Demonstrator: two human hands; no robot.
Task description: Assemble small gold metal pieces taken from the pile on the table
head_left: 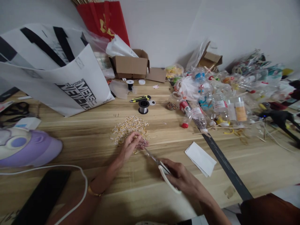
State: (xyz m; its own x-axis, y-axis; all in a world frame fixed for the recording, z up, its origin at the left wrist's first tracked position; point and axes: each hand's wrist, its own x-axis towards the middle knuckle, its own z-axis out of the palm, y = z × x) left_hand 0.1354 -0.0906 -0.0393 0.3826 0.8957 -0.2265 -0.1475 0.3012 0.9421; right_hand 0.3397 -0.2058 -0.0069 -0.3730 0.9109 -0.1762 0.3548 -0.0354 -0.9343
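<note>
A loose pile of small gold and silver pieces [128, 126], glittering and tangled, lies on the wooden table. At its front edge is my left hand [133, 142], fingers closed in a pinch on a small shiny piece too fine to make out clearly. My right hand [179, 175] is wrapped around the white handles of a pair of scissors [164, 172]. The scissor blades point up and left, their tips right at the fingers of my left hand. Whether the tips touch the shiny piece I cannot tell.
Beyond the pile stand a spool of silver wire [143, 107] and a yellow utility knife [140, 98]. Folded white paper [200, 158] lies to the right, before a cluster of plastic bottles [219, 107]. At left are a big white bag [79, 84], a purple object [44, 148] and a white cable [85, 179].
</note>
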